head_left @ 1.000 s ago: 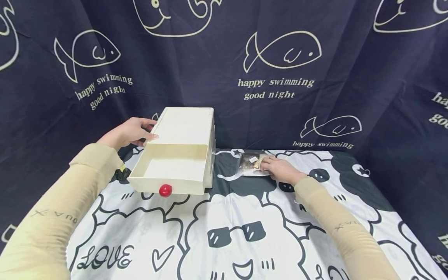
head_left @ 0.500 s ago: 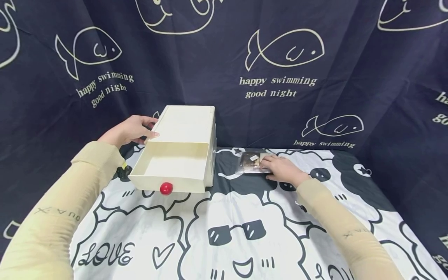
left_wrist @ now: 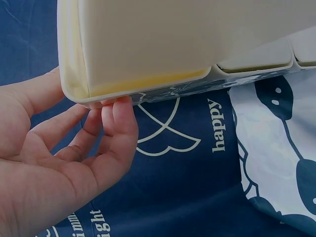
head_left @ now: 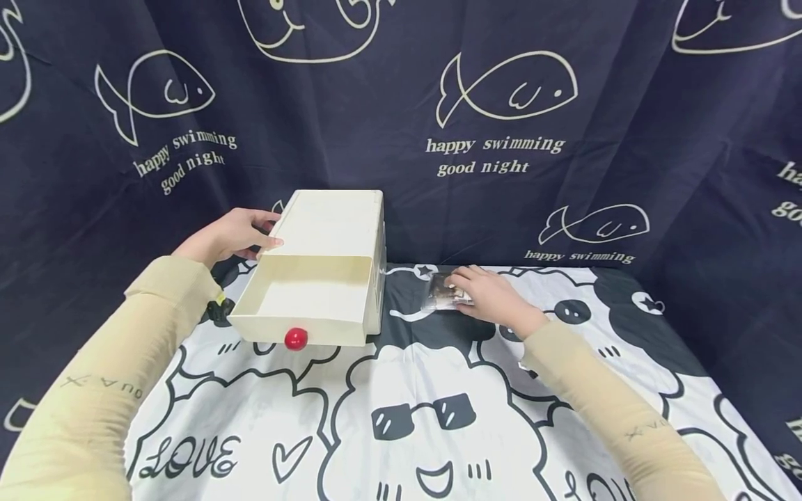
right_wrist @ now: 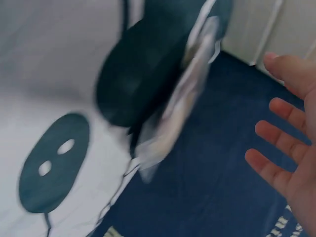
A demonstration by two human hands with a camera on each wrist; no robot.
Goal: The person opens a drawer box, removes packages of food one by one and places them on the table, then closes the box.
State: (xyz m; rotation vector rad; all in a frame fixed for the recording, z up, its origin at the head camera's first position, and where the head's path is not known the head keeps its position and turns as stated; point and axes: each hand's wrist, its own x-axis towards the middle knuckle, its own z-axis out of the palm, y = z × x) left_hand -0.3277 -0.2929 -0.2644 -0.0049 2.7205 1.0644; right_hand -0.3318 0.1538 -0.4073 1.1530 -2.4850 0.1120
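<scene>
A white drawer cabinet (head_left: 332, 219) stands at the left back, its upper drawer (head_left: 263, 327) pulled out, with a round red knob (head_left: 296, 339) on the front. The drawer's visible inside is bare. My left hand (head_left: 234, 235) grips the cabinet's left edge; in the left wrist view its fingertips (left_wrist: 124, 109) curl against the rim. To the right, a clear plastic packet (head_left: 438, 296) with dark contents lies on the cloth. My right hand (head_left: 498, 299) reaches over its right part and hides some of it. In the right wrist view the packet (right_wrist: 177, 106) is blurred, apart from the spread fingers (right_wrist: 276, 138).
A white cloth (head_left: 426, 376) with black cartoon sheep covers the table. Behind it hangs a navy curtain (head_left: 388, 139) with fish drawings and lettering. A small dark item (head_left: 219, 311) with a yellow part sits beside the left sleeve.
My right hand has shifted left over the packet and now covers more of it. The left hand, the cabinet and the open drawer have stayed put.
</scene>
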